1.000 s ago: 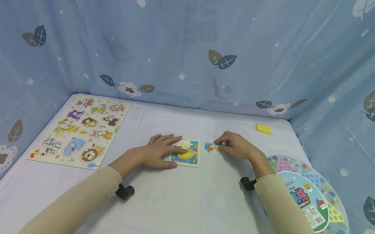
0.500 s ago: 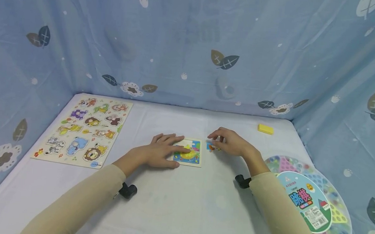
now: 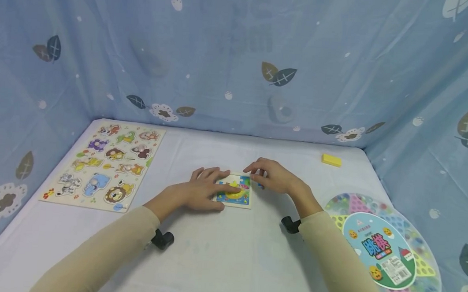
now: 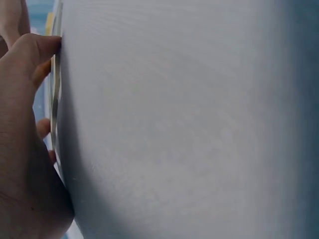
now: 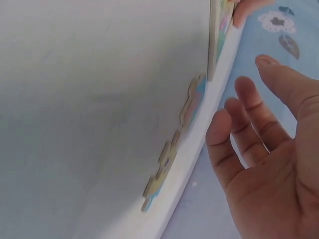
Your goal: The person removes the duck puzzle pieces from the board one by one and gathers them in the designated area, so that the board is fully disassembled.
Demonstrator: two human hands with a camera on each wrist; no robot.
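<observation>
A small framed jigsaw puzzle [image 3: 244,199] with a yellow duck-like picture lies flat on the white table. My left hand [image 3: 200,191] rests over its left side with fingers spread, one finger lying on the picture; in the left wrist view the thumb is at the edge of the board [image 4: 56,92]. Just beyond the puzzle's upper right corner hovers my right hand [image 3: 274,177], its fingers loosely bent and nothing between them. Beneath it, the right wrist view shows a blue-and-pink loose piece [image 5: 193,103] and a yellowish loose piece [image 5: 163,167] on the table.
At the left lies a large animal peg puzzle board [image 3: 110,166]. A round Chinese checkers set [image 3: 379,250] stands at the right, beside my right forearm. Near the back right is a yellow block [image 3: 331,160]. A blue patterned curtain [image 3: 231,53] encloses the table.
My right hand has come off the loose pieces and moved left, to the puzzle's upper right corner. The left hand has stayed on the puzzle.
</observation>
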